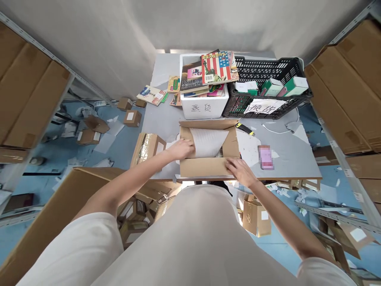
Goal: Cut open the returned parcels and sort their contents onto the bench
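Observation:
An opened cardboard box (205,167) lies in front of me at the table's near edge, its flaps raised. Inside it is a white, thin wrapping sheet (209,141) that covers most of the contents. My left hand (185,148) reaches over the box's left side, fingers curled around the flap there beside the sheet; its fingertips are partly hidden. At the front right corner, my right hand (237,169) pinches the front flap. To the left stands a taped cardboard parcel (145,149). A yellow and black box cutter (245,129) lies just behind the right corner.
On the grey table (285,163) are a phone with a pink screen (266,157), a white bin (204,108) of books and a black crate (268,65) holding green-and-white boxes. Loose books (151,95) lie at left. Cartons (256,217) and paper scraps litter the blue floor; stacked boxes flank both sides.

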`<control>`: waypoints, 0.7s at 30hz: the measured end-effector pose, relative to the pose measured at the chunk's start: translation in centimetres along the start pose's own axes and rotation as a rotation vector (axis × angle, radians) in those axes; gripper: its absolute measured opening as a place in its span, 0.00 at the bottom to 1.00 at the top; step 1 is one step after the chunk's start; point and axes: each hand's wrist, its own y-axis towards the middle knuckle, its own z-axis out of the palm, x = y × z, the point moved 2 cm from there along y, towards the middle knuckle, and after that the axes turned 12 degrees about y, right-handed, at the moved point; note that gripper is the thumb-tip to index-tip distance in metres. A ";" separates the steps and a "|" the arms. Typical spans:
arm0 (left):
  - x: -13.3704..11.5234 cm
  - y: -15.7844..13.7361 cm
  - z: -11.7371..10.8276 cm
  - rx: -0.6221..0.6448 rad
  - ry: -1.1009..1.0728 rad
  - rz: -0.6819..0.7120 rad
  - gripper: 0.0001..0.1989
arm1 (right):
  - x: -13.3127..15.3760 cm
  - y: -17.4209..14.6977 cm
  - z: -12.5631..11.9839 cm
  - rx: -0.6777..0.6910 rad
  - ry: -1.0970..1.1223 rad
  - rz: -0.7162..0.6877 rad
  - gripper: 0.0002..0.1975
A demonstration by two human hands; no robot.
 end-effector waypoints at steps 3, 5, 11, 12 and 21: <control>-1.1 1.8 0.7 0.027 0.003 0.168 0.14 | 0.2 0.1 -0.4 0.013 -0.005 -0.008 0.14; -1.2 2.7 0.5 0.030 0.013 0.205 0.16 | 0.3 0.2 -0.6 0.022 -0.001 -0.009 0.14; -0.3 1.3 -2.6 -0.004 0.103 0.043 0.25 | 0.4 0.3 -1.2 0.061 0.006 -0.003 0.15; 0.1 0.6 -2.9 0.042 0.138 -0.070 0.30 | 0.4 0.3 -1.2 0.059 0.007 -0.003 0.15; 5.0 -1.2 0.0 0.200 0.057 -0.265 0.77 | 0.9 0.2 -1.2 0.011 0.037 0.005 0.15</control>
